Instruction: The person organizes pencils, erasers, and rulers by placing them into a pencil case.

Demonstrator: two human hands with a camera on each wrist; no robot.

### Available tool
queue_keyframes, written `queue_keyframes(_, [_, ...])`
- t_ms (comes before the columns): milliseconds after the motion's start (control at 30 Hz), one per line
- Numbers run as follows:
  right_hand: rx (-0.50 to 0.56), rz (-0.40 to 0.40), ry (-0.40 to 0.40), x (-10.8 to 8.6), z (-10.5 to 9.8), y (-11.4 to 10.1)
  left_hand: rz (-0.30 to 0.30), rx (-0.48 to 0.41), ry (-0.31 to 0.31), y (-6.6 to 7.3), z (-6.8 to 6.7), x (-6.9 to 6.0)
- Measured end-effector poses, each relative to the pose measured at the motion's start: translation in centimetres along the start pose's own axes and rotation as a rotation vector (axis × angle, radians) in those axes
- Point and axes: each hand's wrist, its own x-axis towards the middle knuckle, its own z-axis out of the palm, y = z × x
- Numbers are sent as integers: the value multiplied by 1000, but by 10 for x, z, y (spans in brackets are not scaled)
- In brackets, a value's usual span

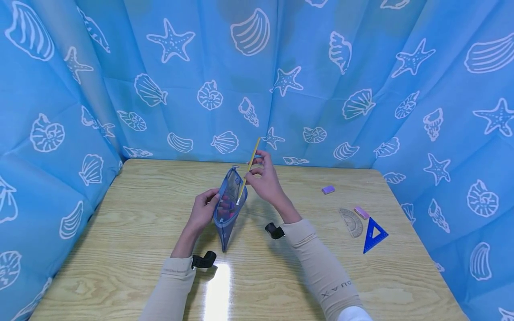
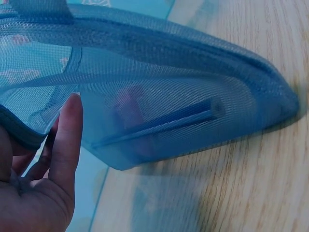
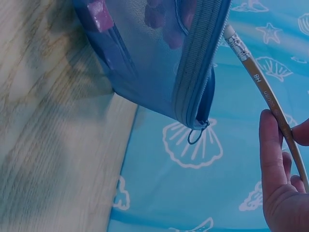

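Note:
A blue mesh zip pouch (image 1: 230, 214) stands with its mouth unzipped, its rim held by my left hand (image 1: 204, 207). In the left wrist view, my left hand (image 2: 53, 169) is at the rim of the pouch (image 2: 193, 63), and pinkish and dark long items show through the mesh. My right hand (image 1: 266, 178) pinches a yellow pencil (image 1: 251, 160), its eraser end down at the pouch mouth. In the right wrist view, the pencil (image 3: 264, 87) lies between the thumb and fingers of my right hand (image 3: 285, 183), its white eraser beside the zipper edge of the pouch (image 3: 145, 58).
On the wooden table (image 1: 136, 214), to the right, lie a purple eraser (image 1: 328, 190), a pink-purple eraser (image 1: 361, 212), a clear protractor (image 1: 351, 223) and a blue set square (image 1: 370, 243). A blue curtain (image 1: 249, 80) hangs behind the table's far edge.

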Motion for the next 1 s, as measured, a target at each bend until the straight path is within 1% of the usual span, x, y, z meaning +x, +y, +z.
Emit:
queue_keyframes(133, [-5,8,-18,-1,4,0,-1,3,2,-1,0,1])
queue_keyframes(300, [-15,4,-48,-2,9,2,6,40,15,-1,-1,1])
queue_keyframes(400, [-27,9,-61,-3,11,3,2,34,13,-2,-1,1])
queue_keyframes(533, [-30,19,-70,-3,13,4,-10,4,12,-3,-1,3])
queue_keyframes(733, [-26,24,-85,-5,16,6,-2,-13,9,-2,-2,2])
queue_keyframes(900, [-45,40,-98,-5,19,7,-1,19,20,-2,-3,1])
queue_keyframes(1000, [-60,54,-104,-5,19,8,-4,22,18,-2,-3,1])
